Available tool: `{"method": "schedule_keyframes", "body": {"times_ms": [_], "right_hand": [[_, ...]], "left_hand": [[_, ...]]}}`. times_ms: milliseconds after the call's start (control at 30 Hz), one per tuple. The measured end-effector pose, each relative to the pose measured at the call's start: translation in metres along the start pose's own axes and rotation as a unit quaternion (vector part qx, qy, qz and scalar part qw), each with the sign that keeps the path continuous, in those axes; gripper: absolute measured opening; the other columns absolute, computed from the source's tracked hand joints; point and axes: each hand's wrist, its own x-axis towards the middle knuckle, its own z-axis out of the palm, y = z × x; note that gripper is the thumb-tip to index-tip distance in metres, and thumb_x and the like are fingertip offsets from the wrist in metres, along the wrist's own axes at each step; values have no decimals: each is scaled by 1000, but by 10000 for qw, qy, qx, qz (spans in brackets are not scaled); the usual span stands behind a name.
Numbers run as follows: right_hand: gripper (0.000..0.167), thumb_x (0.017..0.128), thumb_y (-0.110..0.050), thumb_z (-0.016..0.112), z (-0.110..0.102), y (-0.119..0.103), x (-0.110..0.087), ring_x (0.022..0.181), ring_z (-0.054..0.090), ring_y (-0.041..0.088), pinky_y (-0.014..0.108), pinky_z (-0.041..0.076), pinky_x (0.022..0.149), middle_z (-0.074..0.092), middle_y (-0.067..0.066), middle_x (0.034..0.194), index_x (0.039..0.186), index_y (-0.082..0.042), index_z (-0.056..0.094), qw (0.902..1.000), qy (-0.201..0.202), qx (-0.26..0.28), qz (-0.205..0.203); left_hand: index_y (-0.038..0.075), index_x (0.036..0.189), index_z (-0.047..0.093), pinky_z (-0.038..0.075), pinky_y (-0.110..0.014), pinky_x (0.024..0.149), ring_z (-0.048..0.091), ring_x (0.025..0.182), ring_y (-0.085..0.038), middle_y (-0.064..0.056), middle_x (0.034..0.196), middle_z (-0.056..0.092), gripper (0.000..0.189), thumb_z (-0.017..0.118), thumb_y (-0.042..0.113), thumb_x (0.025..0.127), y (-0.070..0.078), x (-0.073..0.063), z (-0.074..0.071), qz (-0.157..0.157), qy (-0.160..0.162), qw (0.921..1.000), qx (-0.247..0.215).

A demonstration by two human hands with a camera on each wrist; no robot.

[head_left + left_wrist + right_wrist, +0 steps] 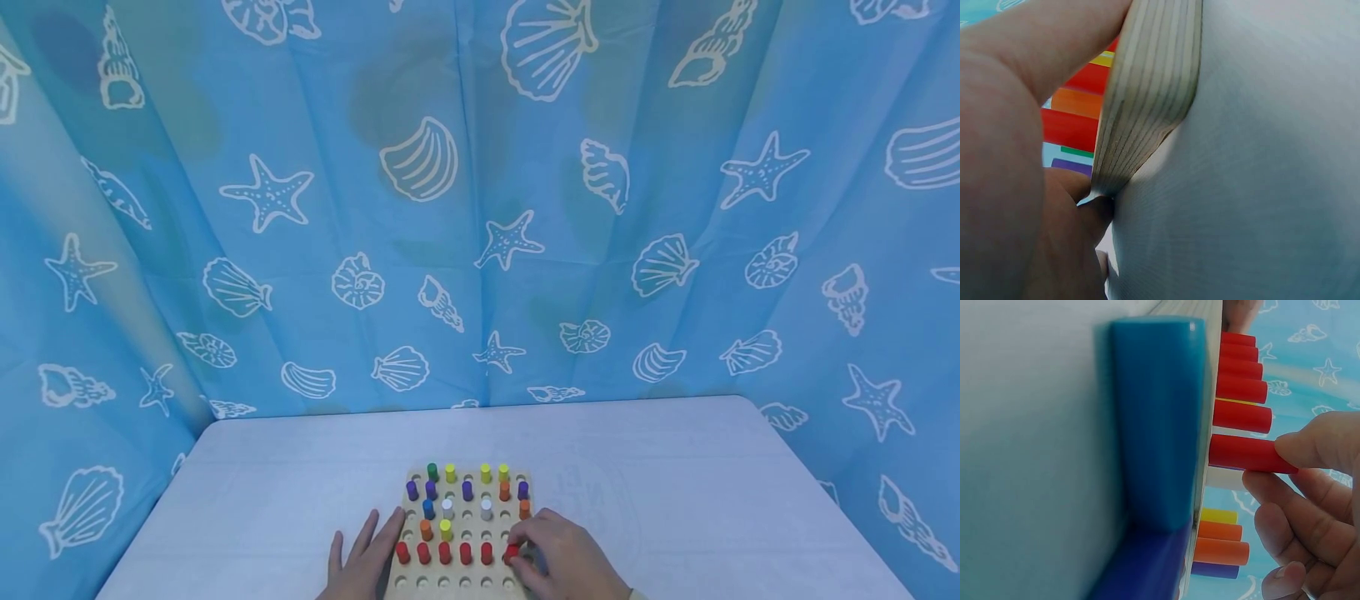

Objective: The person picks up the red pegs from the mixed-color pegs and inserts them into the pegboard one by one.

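A wooden pegboard (457,570) with rows of round holes lies on the table. My right hand (566,554) pinches a red peg (1247,454) between thumb and fingertips at the right end of a row of red pegs (465,553). In the right wrist view this peg stands at the board's face. My left hand (362,562) lies at the board's left edge with its fingers extended, and in the left wrist view the fingers touch the layered side of the board (1154,75). Farther up the board stand yellow, purple, orange, white, blue and green pegs, among them a white peg (486,509).
Close to the right wrist camera, a blue cylinder (1159,425) and a darker blue-purple one (1141,565) lie on the table beside the board. A white cloth covers the table (300,475). Behind it hangs a blue curtain (480,333) with white shell prints.
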Motion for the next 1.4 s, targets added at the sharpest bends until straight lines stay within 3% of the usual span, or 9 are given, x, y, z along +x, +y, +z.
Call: {"method": "schedule_keyframes", "body": {"times_ms": [967,1400], "right_hand": [[11,91,-24,74,1,-1,6,72,45,-2,21,47,61,59,-18,84,99,-17,73,9994,-304,-139,59],[16,92,-29,74,-2,3,5,77,48,-2,24,51,67,58,-19,89,105,-20,72,9977,-534,-262,331]], "left_hand": [[12,159,28,-18,-76,107,10,151,-46,-11,160,36,134,79,80,56,4,-2,-3,19,-35,10000,70],[12,159,28,-19,-76,107,10,151,-46,-10,161,34,133,78,80,57,2,-2,-2,33,-52,10000,78]]}}
